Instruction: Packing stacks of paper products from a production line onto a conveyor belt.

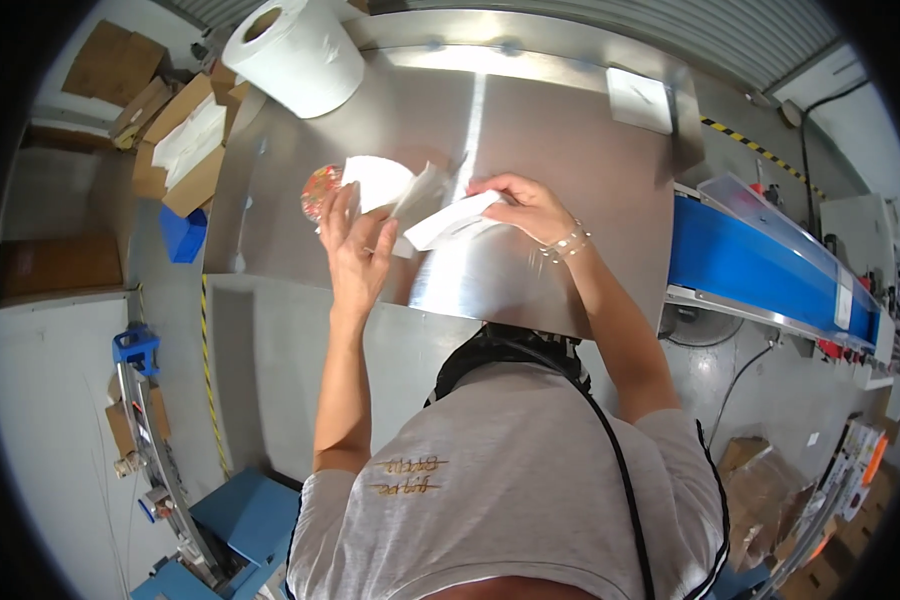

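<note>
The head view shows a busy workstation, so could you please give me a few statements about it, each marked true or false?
1. The right hand holds a white sheet. True.
2. The bracelet is on the left wrist. False: the bracelet is on the right wrist.
3. A blue conveyor belt lies to the right of the steel table. True.
4. The large white paper roll stands at the table's far right corner. False: the large white paper roll is at the far left.
5. A red-patterned round item lies close to the left hand. True.
</note>
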Tool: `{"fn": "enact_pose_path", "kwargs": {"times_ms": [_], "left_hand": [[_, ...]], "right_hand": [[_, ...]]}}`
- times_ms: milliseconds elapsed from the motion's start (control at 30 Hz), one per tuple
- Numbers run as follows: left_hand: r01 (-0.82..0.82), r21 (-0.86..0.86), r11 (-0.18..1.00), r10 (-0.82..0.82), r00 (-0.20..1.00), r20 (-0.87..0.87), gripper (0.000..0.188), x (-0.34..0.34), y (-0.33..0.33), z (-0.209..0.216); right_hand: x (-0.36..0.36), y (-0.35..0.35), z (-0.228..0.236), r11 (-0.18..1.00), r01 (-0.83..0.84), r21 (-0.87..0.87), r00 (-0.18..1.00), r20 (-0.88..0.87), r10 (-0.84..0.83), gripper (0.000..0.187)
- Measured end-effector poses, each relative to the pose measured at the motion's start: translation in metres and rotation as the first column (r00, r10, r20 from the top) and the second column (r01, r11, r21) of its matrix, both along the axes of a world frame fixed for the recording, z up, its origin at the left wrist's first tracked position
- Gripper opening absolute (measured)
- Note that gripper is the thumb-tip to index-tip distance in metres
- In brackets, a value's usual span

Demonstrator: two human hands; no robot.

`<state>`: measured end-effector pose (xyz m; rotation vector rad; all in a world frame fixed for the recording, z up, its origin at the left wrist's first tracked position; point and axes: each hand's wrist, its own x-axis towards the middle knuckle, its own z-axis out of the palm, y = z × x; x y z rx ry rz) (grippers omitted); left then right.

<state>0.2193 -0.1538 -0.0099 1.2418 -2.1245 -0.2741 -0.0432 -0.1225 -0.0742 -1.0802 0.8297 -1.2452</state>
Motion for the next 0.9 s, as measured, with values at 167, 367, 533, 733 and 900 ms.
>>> {"fn": "enact_pose_path", "kwargs": {"times_ms": [167, 367, 533, 733, 900], "left_hand": [[-0.019, -0.120, 0.993, 0.026, 0.998, 0.060, 0.016, -0.003, -0.004, -0.007], [-0.007, -0.104, 0.995, 0.010, 1.000, 0.021, 0.009, 0.002, -0.010, -0.007], [0.027, -0.136, 0.990, -0.027, 1.000, 0.000, 0.009, 0.006, -0.011, -0.006], [0.100, -0.139, 0.985, -0.107, 0.993, -0.044, 0.009, -0.002, -0.008, 0.000], [0.108, -0.099, 0.989, -0.112, 0.993, -0.040, 0.008, 0.003, -0.007, 0.002]], "right_hand": [[-0.072, 0.055, -0.011, 0.891, 0.450, 0.059, 0.890, -0.118, -0.441, 0.027], [-0.197, 0.118, -0.027, 0.538, 0.840, 0.077, 0.433, -0.693, -0.576, 0.036], [-0.286, 0.160, -0.040, 0.447, 0.773, -0.450, -0.351, -0.891, -0.289, 0.052], [-0.180, 0.086, -0.031, 0.749, 0.488, -0.448, 0.042, -0.845, -0.533, 0.053], [0.007, 0.001, -0.003, 0.981, 0.191, -0.019, 0.824, -0.540, -0.171, 0.058]]}}
